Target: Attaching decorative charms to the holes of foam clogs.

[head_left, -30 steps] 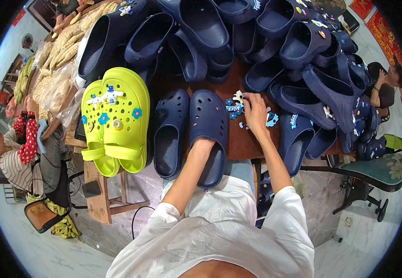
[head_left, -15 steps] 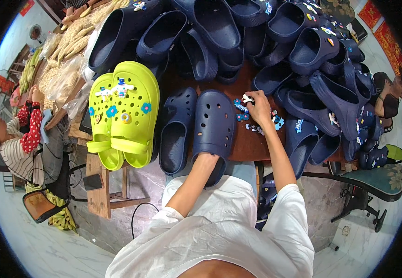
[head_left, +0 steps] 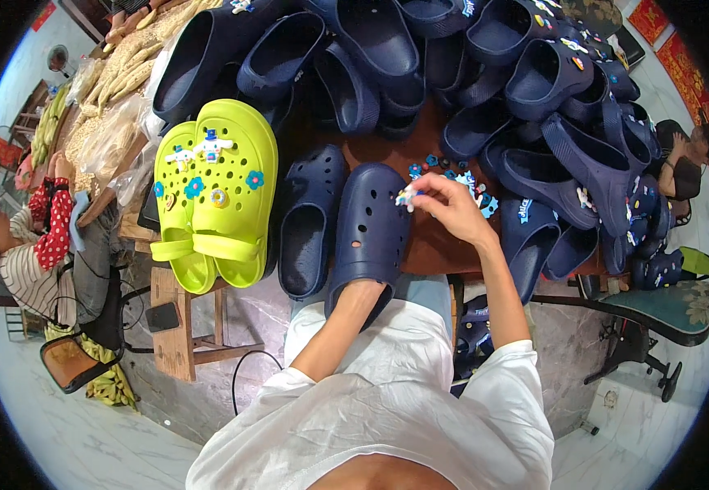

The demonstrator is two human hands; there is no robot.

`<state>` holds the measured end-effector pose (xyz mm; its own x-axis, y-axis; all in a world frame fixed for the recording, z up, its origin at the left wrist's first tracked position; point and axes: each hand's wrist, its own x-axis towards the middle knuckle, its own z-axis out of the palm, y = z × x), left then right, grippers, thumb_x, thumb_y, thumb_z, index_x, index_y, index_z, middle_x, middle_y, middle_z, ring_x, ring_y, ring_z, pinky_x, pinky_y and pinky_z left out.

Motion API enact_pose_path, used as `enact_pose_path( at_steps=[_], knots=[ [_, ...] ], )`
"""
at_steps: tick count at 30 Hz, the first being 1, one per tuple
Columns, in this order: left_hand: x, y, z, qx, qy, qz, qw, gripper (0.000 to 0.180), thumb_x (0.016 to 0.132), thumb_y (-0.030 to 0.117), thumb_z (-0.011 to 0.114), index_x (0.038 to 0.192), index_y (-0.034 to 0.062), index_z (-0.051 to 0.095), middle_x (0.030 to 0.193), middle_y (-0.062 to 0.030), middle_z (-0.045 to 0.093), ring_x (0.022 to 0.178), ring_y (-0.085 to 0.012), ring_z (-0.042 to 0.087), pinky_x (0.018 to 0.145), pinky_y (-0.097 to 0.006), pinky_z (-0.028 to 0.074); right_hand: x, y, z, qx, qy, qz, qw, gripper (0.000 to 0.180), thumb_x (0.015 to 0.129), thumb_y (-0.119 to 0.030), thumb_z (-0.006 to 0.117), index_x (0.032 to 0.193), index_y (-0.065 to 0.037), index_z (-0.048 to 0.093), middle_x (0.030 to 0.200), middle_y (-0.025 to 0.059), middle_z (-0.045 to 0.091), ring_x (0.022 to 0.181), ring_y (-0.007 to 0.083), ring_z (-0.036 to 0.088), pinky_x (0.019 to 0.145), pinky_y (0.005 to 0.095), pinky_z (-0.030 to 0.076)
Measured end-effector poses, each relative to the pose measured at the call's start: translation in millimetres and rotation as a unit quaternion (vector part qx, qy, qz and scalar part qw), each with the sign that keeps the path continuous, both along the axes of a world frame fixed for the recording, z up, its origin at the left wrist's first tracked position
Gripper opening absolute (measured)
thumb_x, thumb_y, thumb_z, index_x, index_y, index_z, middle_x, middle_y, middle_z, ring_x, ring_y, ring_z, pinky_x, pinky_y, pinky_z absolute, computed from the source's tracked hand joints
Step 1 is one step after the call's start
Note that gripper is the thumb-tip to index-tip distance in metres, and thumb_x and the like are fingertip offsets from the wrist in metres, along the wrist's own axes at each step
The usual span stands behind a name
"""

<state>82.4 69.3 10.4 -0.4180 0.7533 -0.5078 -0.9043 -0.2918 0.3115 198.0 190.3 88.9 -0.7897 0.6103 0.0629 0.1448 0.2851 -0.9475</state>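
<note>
My left hand [head_left: 360,296] is pushed into a navy clog [head_left: 373,214] from its heel end; the fingers are hidden inside, though a bit of skin shows through one hole. Between thumb and fingertips, my right hand [head_left: 451,206] pinches a small white shoe charm [head_left: 405,196] with coloured spots, close against the right side of that clog's upper. More loose blue, white and red charms [head_left: 466,177] lie on the brown tabletop [head_left: 434,245] beyond this hand. Just left of the held clog rests another navy clog [head_left: 306,224] without charms. Further left, lime-green clogs [head_left: 228,188] bear flower and figure charms.
Navy clogs [head_left: 367,37] are piled along the far side, and more charm-decorated ones [head_left: 591,163] fill the right. A wooden stool [head_left: 176,343] with a phone stands at lower left. Another person [head_left: 32,245] sits at the left near husked corn [head_left: 130,69].
My right hand has drawn back from the loose charms toward the held clog, bringing a white charm. My left hand, still inside, has tilted the clog slightly.
</note>
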Motion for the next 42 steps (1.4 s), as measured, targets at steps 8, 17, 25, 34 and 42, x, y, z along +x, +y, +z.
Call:
enact_pose_path(
  at_steps=[8,17,25,34,42],
  knots=[
    [5.0,-14.2,2.6,-0.006,0.012,-0.002,1.000,0.034,0.100,0.023,0.046,0.127,0.0047,0.054,0.130,-0.0096,0.057,0.116,-0.0236,0.056,0.102,-0.039,0.045,-7.9,-7.6,-0.6,0.050,0.003,-0.011,0.999,0.018,0.086,-0.004,0.068,0.103,-0.004,0.070,0.094,0.0009,0.058,0.084,0.0092,0.060,0.071,0.0212,0.049],
    [0.9,-21.0,0.1,-0.005,0.011,-0.003,1.000,0.035,0.100,0.024,0.046,0.128,0.0050,0.054,0.130,-0.0094,0.057,0.117,-0.0239,0.056,0.102,-0.039,0.045,-1.7,-4.3,-7.2,-0.046,-0.015,-0.018,0.999,0.020,0.080,-0.004,0.075,0.098,-0.002,0.065,0.091,0.0000,0.057,0.082,0.0084,0.058,0.070,0.0227,0.048],
    [-4.9,-23.3,-2.8,0.008,-0.003,-0.001,1.000,0.035,0.100,0.025,0.045,0.128,0.0052,0.054,0.130,-0.0094,0.057,0.117,-0.0243,0.056,0.102,-0.040,0.045,-5.2,4.6,-13.1,0.053,-0.020,-0.016,0.998,0.025,0.078,-0.006,0.077,0.097,-0.003,0.062,0.092,0.0014,0.056,0.078,0.0097,0.055,0.070,0.0239,0.046],
    [-8.8,-16.9,-9.6,0.057,-0.054,-0.026,0.997,0.036,0.100,0.026,0.045,0.129,0.0055,0.053,0.130,-0.0093,0.057,0.117,-0.0247,0.056,0.103,-0.040,0.045,-20.9,-40.0,-34.1,0.172,0.028,-0.148,0.973,0.039,0.080,-0.021,0.075,0.113,-0.003,0.063,0.105,0.0105,0.055,0.096,0.0232,0.057,0.082,0.0330,0.048],
    [-10.0,-22.6,-11.5,0.180,-0.095,-0.116,0.972,0.037,0.100,0.027,0.045,0.130,0.0057,0.053,0.130,-0.0092,0.057,0.118,-0.0250,0.056,0.103,-0.040,0.045,-33.9,-35.8,-47.6,0.151,-0.014,-0.162,0.975,0.032,0.082,-0.019,0.072,0.112,-0.008,0.066,0.106,0.0119,0.057,0.102,0.0302,0.056,0.089,0.0387,0.044]
  ],
)
